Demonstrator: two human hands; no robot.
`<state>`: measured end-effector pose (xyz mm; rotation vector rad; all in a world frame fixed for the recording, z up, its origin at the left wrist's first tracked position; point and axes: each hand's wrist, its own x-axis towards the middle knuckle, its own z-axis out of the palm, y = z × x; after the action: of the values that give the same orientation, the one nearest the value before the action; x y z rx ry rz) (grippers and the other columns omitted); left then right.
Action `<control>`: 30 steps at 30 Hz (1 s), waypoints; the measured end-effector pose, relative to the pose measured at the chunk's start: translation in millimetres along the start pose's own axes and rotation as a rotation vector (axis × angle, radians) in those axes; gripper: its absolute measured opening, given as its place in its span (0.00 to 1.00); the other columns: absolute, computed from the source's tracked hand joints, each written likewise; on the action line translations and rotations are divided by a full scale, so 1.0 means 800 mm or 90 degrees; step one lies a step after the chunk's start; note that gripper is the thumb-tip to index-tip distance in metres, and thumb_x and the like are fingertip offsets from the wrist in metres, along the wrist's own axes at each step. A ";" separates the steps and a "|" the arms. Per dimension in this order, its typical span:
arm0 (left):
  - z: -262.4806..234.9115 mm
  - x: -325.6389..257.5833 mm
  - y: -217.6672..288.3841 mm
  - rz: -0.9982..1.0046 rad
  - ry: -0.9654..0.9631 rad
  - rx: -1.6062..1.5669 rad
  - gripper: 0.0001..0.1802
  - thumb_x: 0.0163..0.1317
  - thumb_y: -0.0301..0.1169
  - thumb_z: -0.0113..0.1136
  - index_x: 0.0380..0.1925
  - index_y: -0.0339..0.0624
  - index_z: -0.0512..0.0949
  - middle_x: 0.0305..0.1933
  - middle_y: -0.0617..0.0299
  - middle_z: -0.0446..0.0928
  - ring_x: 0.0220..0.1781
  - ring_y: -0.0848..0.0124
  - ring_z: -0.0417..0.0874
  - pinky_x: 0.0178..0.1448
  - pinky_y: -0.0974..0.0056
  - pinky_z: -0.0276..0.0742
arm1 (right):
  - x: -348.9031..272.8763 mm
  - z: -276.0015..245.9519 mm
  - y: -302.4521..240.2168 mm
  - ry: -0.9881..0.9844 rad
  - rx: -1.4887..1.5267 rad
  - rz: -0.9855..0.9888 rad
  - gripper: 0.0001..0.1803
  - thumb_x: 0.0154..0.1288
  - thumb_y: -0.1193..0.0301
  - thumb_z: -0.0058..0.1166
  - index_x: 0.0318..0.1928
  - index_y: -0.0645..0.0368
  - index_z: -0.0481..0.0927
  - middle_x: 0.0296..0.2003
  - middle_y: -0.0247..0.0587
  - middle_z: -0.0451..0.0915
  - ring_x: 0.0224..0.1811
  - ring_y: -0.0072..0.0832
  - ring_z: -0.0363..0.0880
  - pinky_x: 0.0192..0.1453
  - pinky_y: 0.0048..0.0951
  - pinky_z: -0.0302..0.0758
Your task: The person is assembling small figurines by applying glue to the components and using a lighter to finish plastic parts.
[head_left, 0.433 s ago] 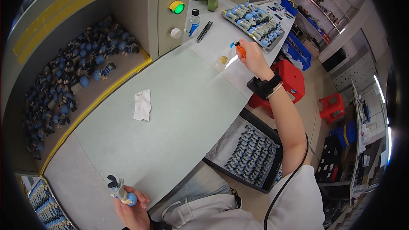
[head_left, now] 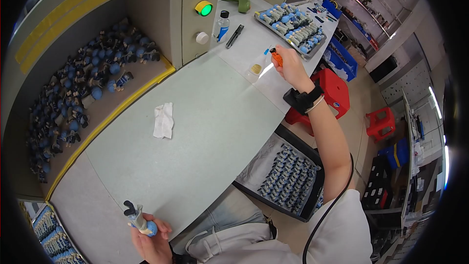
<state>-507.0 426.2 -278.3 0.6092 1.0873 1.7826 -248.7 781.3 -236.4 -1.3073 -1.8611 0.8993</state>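
Observation:
My left hand point(head_left: 152, 248), at the near edge of the worktable, is closed around a small doll figurine point(head_left: 140, 222). Its blue head rests by my fingers and its black boots point up and away. Farther off on the right, my right hand point(head_left: 295, 72) grips a small orange tool point(head_left: 276, 58) with a black end; its exact kind does not show. Just left of that tool is a small blue tip point(head_left: 266, 50), and I cannot tell whether the two are joined. A yellowish pad point(head_left: 255, 69) lies on the table beside this hand.
A crumpled white tissue point(head_left: 163, 120) lies mid-table. Loose figurines fill a yellow-edged recess point(head_left: 141, 90) on the left. A metal tray point(head_left: 312, 53) of figurines, a bottle point(head_left: 221, 27) and a black cutter point(head_left: 234, 36) stand farther back. A black crate point(head_left: 309, 214) of figurines is beside my lap.
Almost nothing differs. My right hand and the orange tool have shifted very slightly; my left hand holds the figurine in the same place.

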 end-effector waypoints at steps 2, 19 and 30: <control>0.000 0.000 0.000 0.002 -0.002 0.002 0.25 0.62 0.43 0.47 0.48 0.31 0.64 0.31 0.56 0.70 0.29 0.73 0.67 0.34 0.68 0.64 | -0.001 0.000 -0.002 0.007 0.000 0.006 0.27 0.64 0.57 0.31 0.12 0.61 0.59 0.10 0.32 0.56 0.14 0.21 0.54 0.21 0.24 0.54; 0.000 0.000 0.001 -0.002 -0.002 0.009 0.25 0.62 0.43 0.47 0.47 0.30 0.64 0.30 0.57 0.69 0.28 0.73 0.66 0.34 0.68 0.63 | 0.000 -0.002 -0.001 0.018 0.008 0.000 0.27 0.65 0.57 0.30 0.12 0.61 0.61 0.10 0.34 0.58 0.14 0.21 0.56 0.21 0.24 0.54; -0.003 0.000 -0.001 -0.002 -0.008 0.000 0.25 0.62 0.42 0.47 0.48 0.30 0.64 0.31 0.57 0.69 0.29 0.73 0.66 0.34 0.69 0.63 | 0.002 -0.001 -0.003 0.018 0.008 -0.005 0.27 0.65 0.58 0.29 0.12 0.60 0.61 0.10 0.32 0.58 0.13 0.20 0.56 0.20 0.24 0.53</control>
<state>-508.5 425.1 -280.0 0.6180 1.0790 1.7736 -249.8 782.3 -233.6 -1.2971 -1.8350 0.8827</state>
